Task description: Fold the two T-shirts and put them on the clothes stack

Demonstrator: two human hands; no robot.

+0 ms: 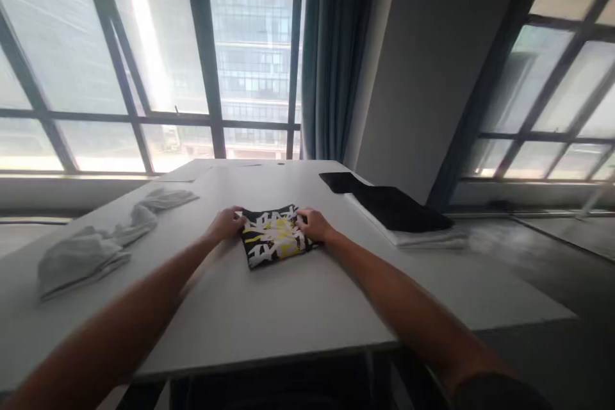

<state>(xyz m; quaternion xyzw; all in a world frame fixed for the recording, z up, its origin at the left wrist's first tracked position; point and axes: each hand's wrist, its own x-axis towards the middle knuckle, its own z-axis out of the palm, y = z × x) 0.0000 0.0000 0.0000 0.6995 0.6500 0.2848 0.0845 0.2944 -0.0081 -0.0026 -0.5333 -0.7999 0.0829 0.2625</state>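
A windowed room; a white counter [288, 307] carries a grey cloth [96, 243] near its left edge and a black stack [398, 208] at its right edge. Mid-counter lies the folded shirt [275, 237], pinned flat by left hand [225, 225] and right hand [314, 225], fingers pressing its sides.

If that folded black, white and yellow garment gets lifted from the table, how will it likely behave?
The folded patterned garment is cloth, so probably floppy and apt to unfold unless supported. It looks thin, likely light. With the left hand and right hand at opposite edges, it should slide without rolling.
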